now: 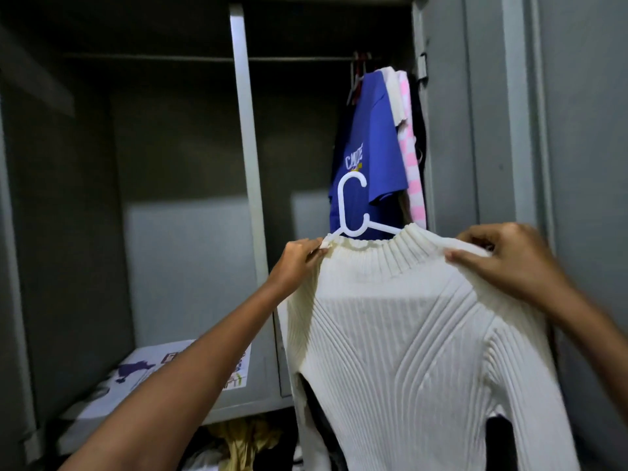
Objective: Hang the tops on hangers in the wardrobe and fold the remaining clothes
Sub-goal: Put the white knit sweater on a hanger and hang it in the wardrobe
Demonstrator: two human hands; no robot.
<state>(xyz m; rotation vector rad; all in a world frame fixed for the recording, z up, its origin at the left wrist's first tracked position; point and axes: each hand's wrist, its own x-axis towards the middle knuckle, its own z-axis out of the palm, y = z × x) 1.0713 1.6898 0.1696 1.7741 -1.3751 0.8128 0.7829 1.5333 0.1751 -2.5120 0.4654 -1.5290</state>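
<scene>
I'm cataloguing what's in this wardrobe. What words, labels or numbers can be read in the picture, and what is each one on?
"CAM…": white letters on the chest of the blue short-sleeved T-shirt hanging on the rail; the rest is folded away and blurred.
Printed flat sheet with a purple figure on the wardrobe shelf: it carries coloured lettering, too blurred and partly hidden by the forearm to read.
Nothing else legible.

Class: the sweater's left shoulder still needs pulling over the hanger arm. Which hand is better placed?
Left hand: it already pinches the sweater at the hanger arm's exposed end.
</scene>
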